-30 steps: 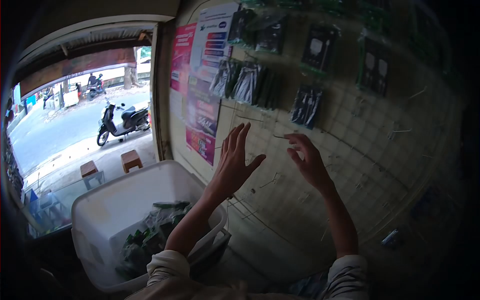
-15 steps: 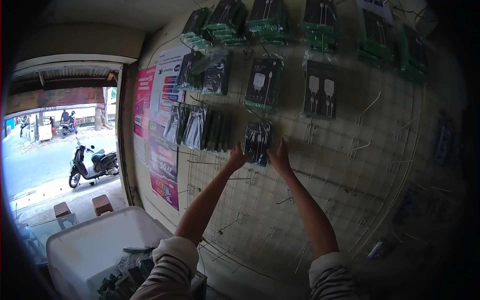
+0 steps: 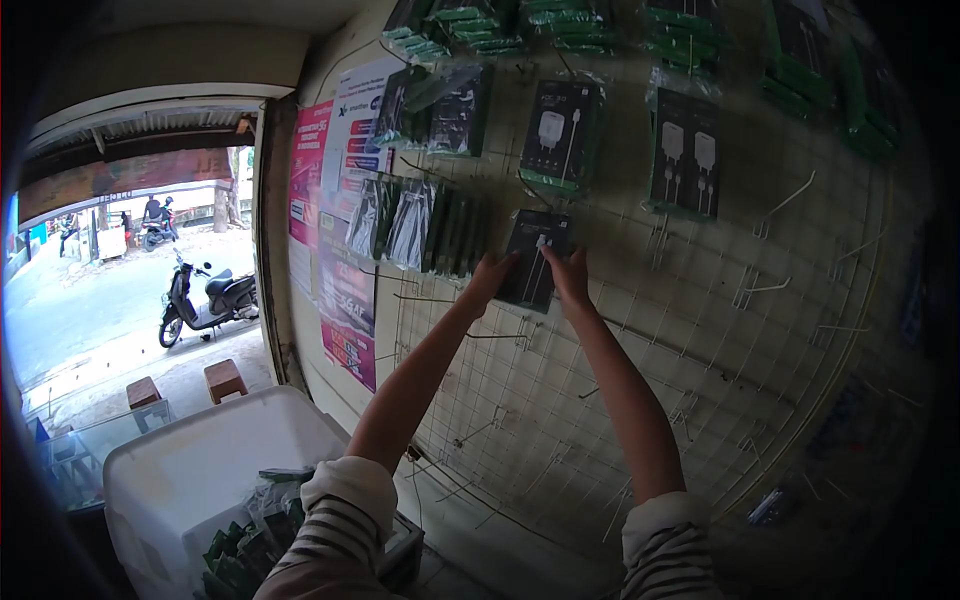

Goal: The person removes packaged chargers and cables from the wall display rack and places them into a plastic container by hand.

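A dark, flat cable package (image 3: 528,286) with white cables pictured on its front faces me at the wire grid wall. My left hand (image 3: 488,282) grips its left edge, and my right hand (image 3: 570,280) has the right edge, with the thumb over the front. Just left of my left hand hangs a row of green-edged packs (image 3: 412,228) in clear plastic. Above the package is a charger box (image 3: 556,138) picturing a white plug and cable. Farther right hangs another charger box (image 3: 685,152) showing two plugs.
Bare metal hooks (image 3: 770,285) stick out from the wire grid (image 3: 640,390). A white plastic bin (image 3: 215,440) at lower left holds several green packs (image 3: 245,550). Posters (image 3: 348,250) cover the wall by the doorway; a scooter (image 3: 205,300) stands outside.
My view has tilted down and left slightly, so the wall appears shifted. Both hands have come further onto the package, and its front now looks smoother, with less glare.
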Action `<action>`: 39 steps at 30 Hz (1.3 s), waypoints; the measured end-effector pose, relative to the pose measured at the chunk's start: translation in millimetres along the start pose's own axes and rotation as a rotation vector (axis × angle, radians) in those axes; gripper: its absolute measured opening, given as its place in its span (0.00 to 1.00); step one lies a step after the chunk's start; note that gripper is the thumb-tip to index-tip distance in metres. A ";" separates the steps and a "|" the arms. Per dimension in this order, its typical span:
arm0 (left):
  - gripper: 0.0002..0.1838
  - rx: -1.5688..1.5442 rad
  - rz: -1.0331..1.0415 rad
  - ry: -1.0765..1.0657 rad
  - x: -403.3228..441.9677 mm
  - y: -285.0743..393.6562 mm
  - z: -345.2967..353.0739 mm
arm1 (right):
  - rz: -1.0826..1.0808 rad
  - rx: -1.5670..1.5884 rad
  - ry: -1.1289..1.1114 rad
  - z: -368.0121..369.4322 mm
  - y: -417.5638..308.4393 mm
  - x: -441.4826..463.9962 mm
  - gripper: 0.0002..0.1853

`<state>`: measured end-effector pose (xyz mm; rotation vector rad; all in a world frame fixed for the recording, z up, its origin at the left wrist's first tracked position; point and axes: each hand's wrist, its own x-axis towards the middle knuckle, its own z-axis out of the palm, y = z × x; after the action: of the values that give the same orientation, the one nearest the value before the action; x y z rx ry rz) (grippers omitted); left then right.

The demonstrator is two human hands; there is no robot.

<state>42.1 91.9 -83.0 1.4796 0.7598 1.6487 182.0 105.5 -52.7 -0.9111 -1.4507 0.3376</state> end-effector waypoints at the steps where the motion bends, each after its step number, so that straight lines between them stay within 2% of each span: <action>1: 0.25 0.036 -0.022 0.036 -2.9 5.8 -0.3 | 0.038 0.159 -0.011 -1.1 -11.9 -6.7 0.30; 3: 0.24 0.070 -0.048 0.076 -8.9 15.1 -0.6 | -0.021 0.154 0.005 2.9 -21.5 -13.1 0.29; 5: 0.24 0.117 0.061 0.166 -15.5 22.6 -1.8 | -0.079 0.148 0.020 5.7 -29.1 -18.8 0.29; 14: 0.23 0.076 0.107 0.141 -44.8 73.0 -10.3 | -0.108 0.194 -0.080 -1.8 -88.3 -39.7 0.29; 22: 0.23 0.053 0.187 0.157 -55.2 99.6 -15.7 | -0.333 0.212 0.009 0.9 -113.4 -43.2 0.30; 29: 0.20 0.154 0.243 0.169 -80.7 99.3 -24.3 | -0.315 0.249 -0.037 4.9 -114.7 -64.4 0.28; 31: 0.19 0.145 0.207 0.177 -104.5 100.8 -29.9 | -0.235 0.389 -0.111 2.3 -127.7 -91.7 0.24; 32: 0.17 0.132 0.178 0.175 -120.3 99.8 -34.4 | -0.276 0.401 -0.143 3.7 -128.5 -107.0 0.22; 36: 0.15 -0.051 0.212 0.328 -209.4 96.5 -61.7 | -0.241 0.459 -0.363 23.4 -125.8 -198.5 0.24; 39: 0.16 -0.087 0.090 0.467 -283.9 86.0 -98.4 | -0.134 0.533 -0.688 45.2 -114.6 -273.3 0.23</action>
<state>-63.1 -188.3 -173.1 1.0906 0.8639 2.1033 63.4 -143.9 -169.3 -0.2569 -1.8953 0.9506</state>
